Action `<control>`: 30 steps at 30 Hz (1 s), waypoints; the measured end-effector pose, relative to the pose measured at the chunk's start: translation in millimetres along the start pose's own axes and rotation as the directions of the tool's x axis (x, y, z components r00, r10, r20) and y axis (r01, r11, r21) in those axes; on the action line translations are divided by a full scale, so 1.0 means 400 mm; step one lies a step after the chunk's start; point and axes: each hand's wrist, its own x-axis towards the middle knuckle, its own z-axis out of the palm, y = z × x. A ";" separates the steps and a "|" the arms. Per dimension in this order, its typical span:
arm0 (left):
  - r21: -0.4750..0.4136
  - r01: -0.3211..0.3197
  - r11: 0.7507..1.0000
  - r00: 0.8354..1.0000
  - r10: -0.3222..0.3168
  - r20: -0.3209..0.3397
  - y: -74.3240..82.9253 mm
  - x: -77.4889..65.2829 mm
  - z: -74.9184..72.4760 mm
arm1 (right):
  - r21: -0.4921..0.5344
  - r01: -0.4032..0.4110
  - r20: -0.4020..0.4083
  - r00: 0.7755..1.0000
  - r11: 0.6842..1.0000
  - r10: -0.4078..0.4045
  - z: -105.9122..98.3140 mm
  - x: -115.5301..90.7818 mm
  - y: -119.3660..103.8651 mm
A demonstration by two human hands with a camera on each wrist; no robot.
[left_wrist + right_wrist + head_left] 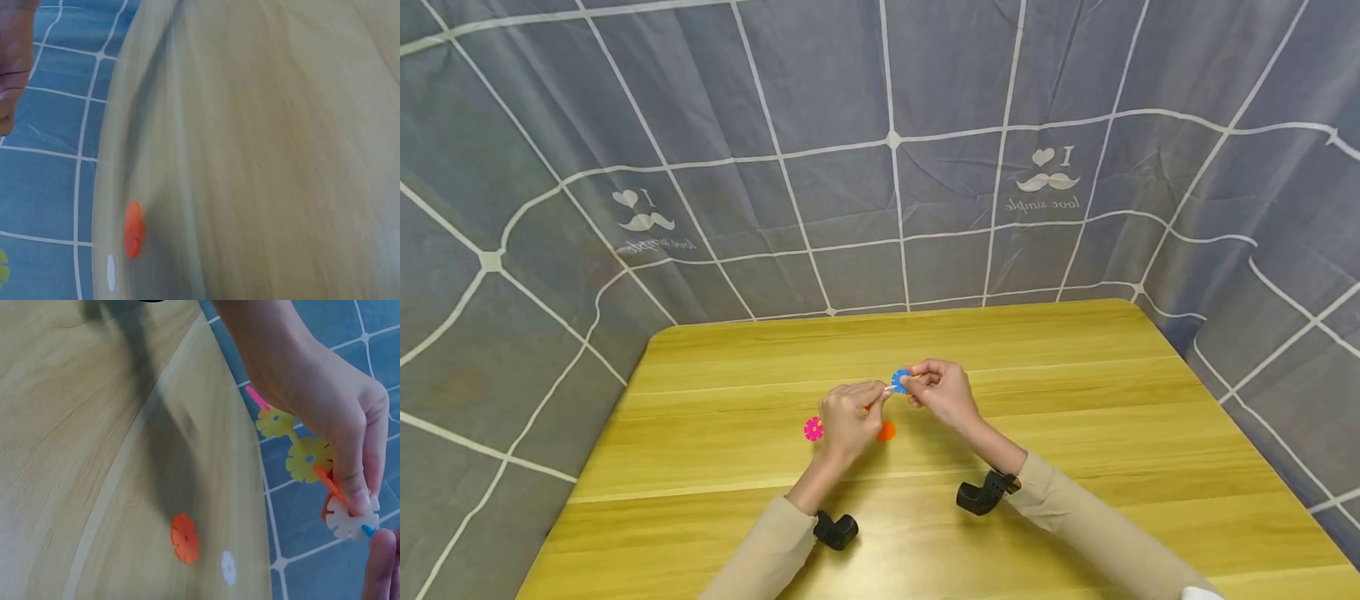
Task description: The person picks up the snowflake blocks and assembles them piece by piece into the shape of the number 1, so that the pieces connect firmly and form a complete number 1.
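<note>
My left hand pinches a white notched plastic disc at the end of a chain. In the right wrist view the chain continues through an orange disc seen edge-on, two yellow discs and a pink disc. My right hand pinches a blue notched disc between thumb and fingers. The blue disc's edge touches the white disc's rim; how deep their slots engage is hidden. An orange-yellow piece shows behind the right fingertips, its shape mostly covered.
A loose orange disc and a loose white disc lie on the wooden table below the hands. A grey curtain with white grid lines hangs behind and beside the table. Each wrist wears a black camera mount.
</note>
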 end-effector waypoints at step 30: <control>0.037 -0.081 0.996 0.996 0.080 0.027 -0.004 -0.006 0.019 | 0.152 -0.156 -0.035 0.986 0.976 0.163 0.007 -0.004 0.030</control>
